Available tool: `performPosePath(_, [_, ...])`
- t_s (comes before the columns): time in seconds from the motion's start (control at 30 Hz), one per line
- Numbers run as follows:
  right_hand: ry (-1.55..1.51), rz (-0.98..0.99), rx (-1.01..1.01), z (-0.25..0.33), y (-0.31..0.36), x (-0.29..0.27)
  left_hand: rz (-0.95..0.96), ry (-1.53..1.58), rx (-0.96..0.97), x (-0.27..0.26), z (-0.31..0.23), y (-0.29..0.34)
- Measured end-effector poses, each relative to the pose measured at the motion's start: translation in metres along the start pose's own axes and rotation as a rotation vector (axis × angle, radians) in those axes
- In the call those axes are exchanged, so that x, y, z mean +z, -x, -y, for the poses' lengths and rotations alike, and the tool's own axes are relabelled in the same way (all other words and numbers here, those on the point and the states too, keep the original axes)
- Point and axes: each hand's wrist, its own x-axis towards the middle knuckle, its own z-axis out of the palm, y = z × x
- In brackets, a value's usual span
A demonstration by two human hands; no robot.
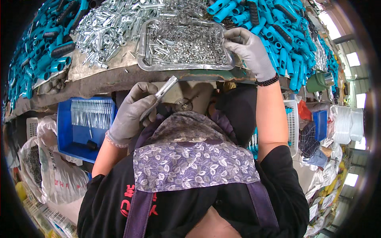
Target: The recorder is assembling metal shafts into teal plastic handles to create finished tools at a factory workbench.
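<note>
My left hand (134, 111), in a grey glove, is closed round a shiny metal tube (168, 86). The tube tilts up to the right in front of the bench edge. Over the right rim of a metal tray (143, 43) is my gloved right hand (250, 49), thumb and fingers brought together. Whatever lies between those fingertips, if anything, is too small to make out. Inside the tray are small springs (178, 29), pins (158, 49) and tiny metal parts (194, 55). A heap of silvery metal tubes and fittings (109, 29) lies left of the tray.
Blue tubular parts with black grips are piled at the left (43, 51) and the right (274, 31) of the bench (91, 85). Below left, a blue bin (73, 144) holds a row of metal rods (91, 113). A white sack (59, 178) stands beside it; a white basket (293, 127) is at right.
</note>
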Motion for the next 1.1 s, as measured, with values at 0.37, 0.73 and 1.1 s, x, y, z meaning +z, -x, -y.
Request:
performPosePath(0.37, [1.495, 0.018, -0.573, -0.023, -0.077, 0.005, 0.071, -0.129, -0.057, 0.011, -0.006, 0.0])
performPosePath(0.73, [0.361, 0.35, 0.035, 0.068, 0.004, 0.015, -0.001, 0.058, 0.07, -0.012, 0.006, 0.004])
performPosePath(1.1, [0.441, 0.35, -0.391, 0.054, 0.043, 0.114, 0.056, 0.132, -0.047, -0.041, -0.004, 0.038])
